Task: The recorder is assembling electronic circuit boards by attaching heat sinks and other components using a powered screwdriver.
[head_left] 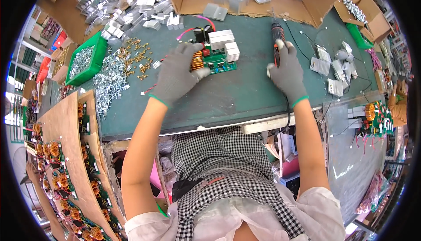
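Note:
My left hand (179,71), in a grey glove, is closed on the left side of a green circuit board (224,67). Its thumb and fingers sit about a copper coil (197,61) there. Silvery finned heat sinks (221,38) stand up from the board, and pink and red wires trail off its far edge. To the right, my right hand (289,71), gloved too, is wrapped round the near part of an electric screwdriver (277,31), whose tip points away from me. The screwdriver's black cord (288,109) runs down over the table edge. Whether the tool is lifted off the table cannot be told.
Loose screws (110,81), brass-coloured pieces (139,57) and a green bin (87,59) lie left. Cardboard boxes of heat sinks (245,7) line the back. Loose heat sinks (322,63) and thin wires lie right. Another circuit board (378,119) sits far right; stacked boards (57,171) stand left.

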Demonstrator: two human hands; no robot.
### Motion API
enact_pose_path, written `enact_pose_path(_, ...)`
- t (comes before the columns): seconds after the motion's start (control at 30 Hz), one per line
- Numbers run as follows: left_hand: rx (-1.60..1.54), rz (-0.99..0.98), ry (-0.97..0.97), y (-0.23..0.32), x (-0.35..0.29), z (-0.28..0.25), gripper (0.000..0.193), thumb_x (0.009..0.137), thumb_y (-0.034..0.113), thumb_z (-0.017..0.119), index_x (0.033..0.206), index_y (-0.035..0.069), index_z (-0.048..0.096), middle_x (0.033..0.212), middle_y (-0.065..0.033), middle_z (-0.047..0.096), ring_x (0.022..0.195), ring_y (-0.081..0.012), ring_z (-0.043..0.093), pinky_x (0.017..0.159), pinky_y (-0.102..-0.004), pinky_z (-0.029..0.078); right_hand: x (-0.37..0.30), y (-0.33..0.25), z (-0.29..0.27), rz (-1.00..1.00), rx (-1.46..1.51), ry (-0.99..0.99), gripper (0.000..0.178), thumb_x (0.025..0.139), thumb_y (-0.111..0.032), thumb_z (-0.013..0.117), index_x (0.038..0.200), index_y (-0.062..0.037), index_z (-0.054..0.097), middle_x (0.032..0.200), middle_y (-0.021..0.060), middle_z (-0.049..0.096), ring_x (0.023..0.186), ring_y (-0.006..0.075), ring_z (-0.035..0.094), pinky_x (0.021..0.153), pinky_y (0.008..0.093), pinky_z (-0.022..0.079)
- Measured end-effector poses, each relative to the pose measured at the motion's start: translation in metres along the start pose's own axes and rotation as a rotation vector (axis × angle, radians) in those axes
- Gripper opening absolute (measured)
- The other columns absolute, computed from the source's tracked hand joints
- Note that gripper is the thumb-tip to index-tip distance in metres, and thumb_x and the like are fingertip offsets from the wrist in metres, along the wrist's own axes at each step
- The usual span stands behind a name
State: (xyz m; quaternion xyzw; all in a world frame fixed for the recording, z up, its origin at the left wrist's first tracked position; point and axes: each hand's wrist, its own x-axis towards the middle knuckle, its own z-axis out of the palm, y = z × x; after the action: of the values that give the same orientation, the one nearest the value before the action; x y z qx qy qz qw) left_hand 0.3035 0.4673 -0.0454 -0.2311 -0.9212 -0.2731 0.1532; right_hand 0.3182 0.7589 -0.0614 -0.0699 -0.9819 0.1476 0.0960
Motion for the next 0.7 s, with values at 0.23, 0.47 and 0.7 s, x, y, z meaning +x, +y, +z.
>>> enact_pose_path(0.23,0.083,-0.093,0.001,-0.006,-0.010,0.011,0.064,0.070,0.023,0.081,0.127,0.012,0.053,0.115,-0.0127,0.058,0.103,-0.0332,0.060,0.087,-0.0410,0.050,-0.075,-0.002,-0.006,-0.269,0.098,0.108,0.069,0.073,-0.011,0.061,0.139,-0.0098,0.041,0.139,0.0206,0.040,0.126,0.0403,0.044,0.098,0.0466,0.045)
enact_pose_path(0.47,-0.286,-0.201,0.197,-0.029,-0.016,-0.031,0.035,0.085,0.015,0.069,0.118,0.008,0.061,0.106,-0.0148,0.064,0.092,-0.0273,0.066,0.078,-0.0355,0.052,-0.165,0.027,-0.040,0.200,1.219,-0.219,0.079,0.068,-0.014,0.066,0.141,-0.0034,0.038,0.121,0.0141,0.053,0.098,0.0257,0.060,0.082,0.0354,0.052)
enact_pose_path(0.7,-0.198,-0.546,0.267,-0.112,-0.027,-0.063,0.021,0.084,0.012,0.069,0.104,0.007,0.068,0.094,-0.0120,0.066,0.088,-0.0253,0.066,0.076,-0.0350,0.052,-0.206,0.047,0.003,0.643,2.271,-0.765,0.073,0.068,-0.032,0.067,0.128,0.0037,0.045,0.094,0.0241,0.062,0.059,0.0312,0.061,0.047,0.0398,0.050)
